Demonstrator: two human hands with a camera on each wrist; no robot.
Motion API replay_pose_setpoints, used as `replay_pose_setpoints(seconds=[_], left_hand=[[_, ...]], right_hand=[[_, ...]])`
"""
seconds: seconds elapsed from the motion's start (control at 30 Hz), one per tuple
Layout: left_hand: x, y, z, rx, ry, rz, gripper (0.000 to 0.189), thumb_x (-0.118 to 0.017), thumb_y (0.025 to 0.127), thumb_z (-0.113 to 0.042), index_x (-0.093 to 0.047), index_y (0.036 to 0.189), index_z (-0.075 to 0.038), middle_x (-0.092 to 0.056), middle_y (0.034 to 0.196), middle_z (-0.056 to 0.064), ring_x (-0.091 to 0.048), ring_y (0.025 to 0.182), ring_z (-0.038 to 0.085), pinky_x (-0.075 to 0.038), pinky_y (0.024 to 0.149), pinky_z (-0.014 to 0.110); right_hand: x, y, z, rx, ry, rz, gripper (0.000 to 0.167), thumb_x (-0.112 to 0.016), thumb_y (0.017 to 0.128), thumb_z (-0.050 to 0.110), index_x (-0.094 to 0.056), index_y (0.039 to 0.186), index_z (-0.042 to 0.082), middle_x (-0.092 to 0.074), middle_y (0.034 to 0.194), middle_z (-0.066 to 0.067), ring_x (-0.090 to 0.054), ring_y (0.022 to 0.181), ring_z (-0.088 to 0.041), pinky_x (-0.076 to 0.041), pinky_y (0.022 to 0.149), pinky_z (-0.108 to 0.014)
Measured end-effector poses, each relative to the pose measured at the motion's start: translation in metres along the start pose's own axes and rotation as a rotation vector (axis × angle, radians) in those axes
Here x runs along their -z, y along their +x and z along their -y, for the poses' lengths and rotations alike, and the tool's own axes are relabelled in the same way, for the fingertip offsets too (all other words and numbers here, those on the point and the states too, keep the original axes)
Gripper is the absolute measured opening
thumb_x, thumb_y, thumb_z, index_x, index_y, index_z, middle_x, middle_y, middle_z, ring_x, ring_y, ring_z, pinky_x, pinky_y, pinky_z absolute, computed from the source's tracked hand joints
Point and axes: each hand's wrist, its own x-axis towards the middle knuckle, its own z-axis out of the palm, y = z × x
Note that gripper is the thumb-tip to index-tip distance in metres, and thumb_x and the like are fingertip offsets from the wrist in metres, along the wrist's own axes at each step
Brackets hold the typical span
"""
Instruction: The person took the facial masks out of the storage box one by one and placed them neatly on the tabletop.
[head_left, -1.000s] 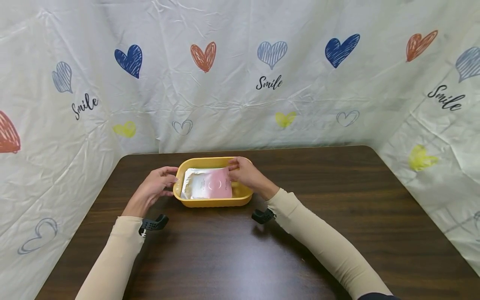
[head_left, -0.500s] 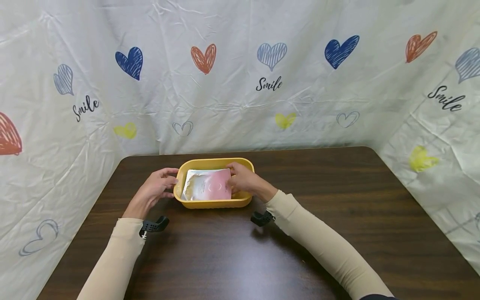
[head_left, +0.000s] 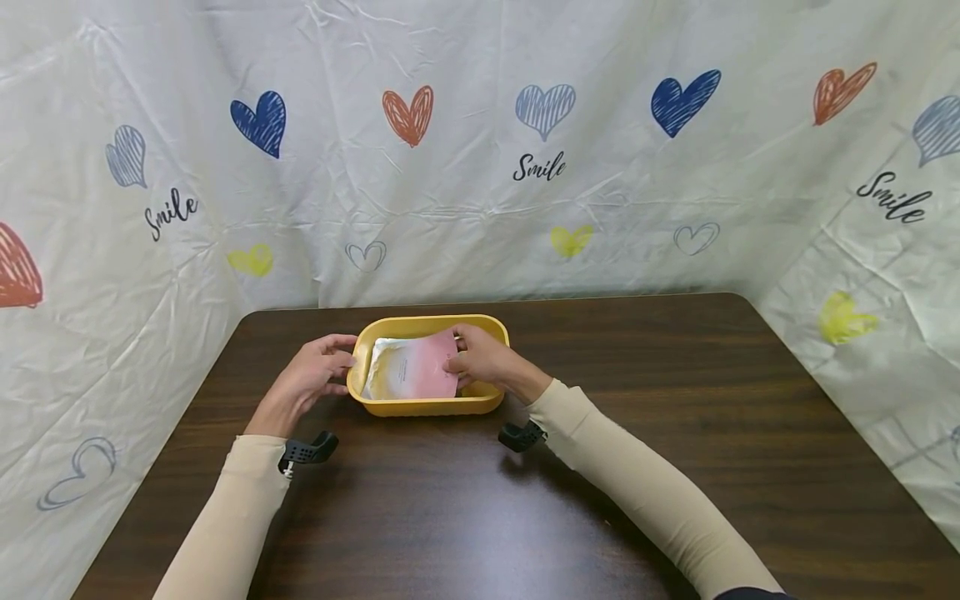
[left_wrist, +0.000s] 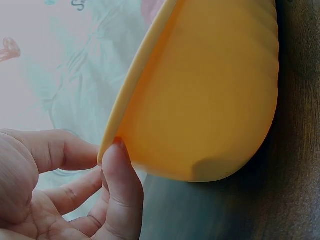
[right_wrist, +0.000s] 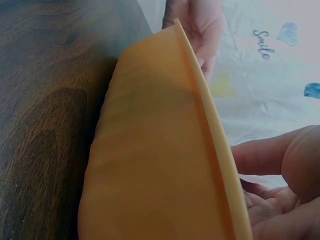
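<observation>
A shallow yellow plastic basket (head_left: 429, 407) stands on the table. Inside it lies a flat pink-and-white foil sachet (head_left: 420, 371), its pink right end raised and bent a little. My right hand (head_left: 489, 358) reaches into the basket and pinches that end between thumb and fingers. In the right wrist view the basket wall (right_wrist: 150, 145) hides the sachet and part of the fingers. At the other end, my left hand (head_left: 311, 373) holds the basket's rim. The left wrist view shows the thumb and a finger (left_wrist: 120, 185) on either side of the rim.
The dark wooden table (head_left: 487, 508) extends in front and to the right. Behind and at both sides hangs a white sheet (head_left: 465, 183) printed with hearts and words. Each wrist wears a black strap with a camera mount (head_left: 309, 450).
My right hand has lowered from the basket's far right rim to the sachet and gripped its right end, which now lifts and shifts slightly left. My left hand stays at the rim.
</observation>
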Motion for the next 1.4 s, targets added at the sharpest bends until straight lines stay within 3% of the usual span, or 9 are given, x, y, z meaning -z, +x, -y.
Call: replay_pose_setpoints(seconds=[0.33, 0.83, 1.03, 1.4], left_hand=[[0.0, 0.0, 0.001, -0.019, -0.01, 0.003, 0.053, -0.056, 0.1, -0.009, -0.043, 0.151, -0.005, -0.058, 0.113, 0.014, -0.063, 0.087, 0.019, -0.059, 0.066, 0.03], [0.001, 0.002, 0.002, -0.009, -0.011, 0.005, 0.053, -0.057, 0.101, -0.01, -0.042, 0.152, -0.006, -0.058, 0.113, 0.013, -0.063, 0.088, 0.019, -0.06, 0.068, 0.032], [0.001, 0.001, 0.001, -0.005, -0.007, 0.007, 0.054, -0.057, 0.101, -0.011, -0.042, 0.153, -0.008, -0.057, 0.116, 0.015, -0.062, 0.089, 0.021, -0.06, 0.068, 0.032], [0.001, 0.0, 0.002, -0.005, -0.028, 0.009, 0.056, -0.058, 0.1, -0.011, -0.041, 0.153, -0.007, -0.059, 0.118, 0.016, -0.063, 0.092, 0.022, -0.06, 0.066, 0.03]], right_hand=[[-0.001, 0.005, 0.0, 0.027, 0.039, -0.035, 0.039, -0.058, 0.098, -0.005, -0.047, 0.135, -0.002, -0.063, 0.118, -0.022, -0.07, 0.081, -0.024, -0.062, 0.074, -0.045], [0.01, 0.001, 0.003, 0.056, 0.085, -0.082, 0.043, -0.058, 0.097, -0.006, -0.046, 0.138, -0.004, -0.064, 0.116, -0.022, -0.066, 0.074, -0.021, -0.062, 0.065, -0.037], [0.02, -0.003, 0.004, 0.072, 0.116, -0.094, 0.04, -0.061, 0.097, -0.004, -0.049, 0.135, -0.002, -0.065, 0.115, -0.02, -0.067, 0.075, -0.021, -0.062, 0.07, -0.042], [0.046, -0.012, -0.001, 0.069, 0.168, -0.126, 0.041, -0.063, 0.097, 0.0, -0.052, 0.136, 0.001, -0.066, 0.111, -0.013, -0.067, 0.075, -0.018, -0.061, 0.069, -0.034]])
